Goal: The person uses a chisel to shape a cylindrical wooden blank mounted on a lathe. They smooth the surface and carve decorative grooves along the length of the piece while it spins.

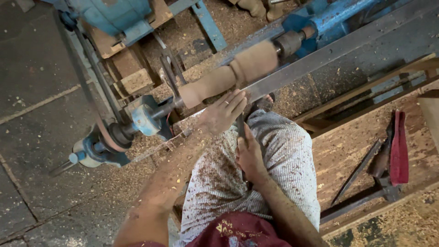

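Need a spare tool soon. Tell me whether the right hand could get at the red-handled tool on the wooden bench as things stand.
Probably yes. The red-handled tool lies uncovered on the wooden bench on the right hand's side, with nothing over it. That hand, however, is wrapped around a chisel, so it would need to let go first.
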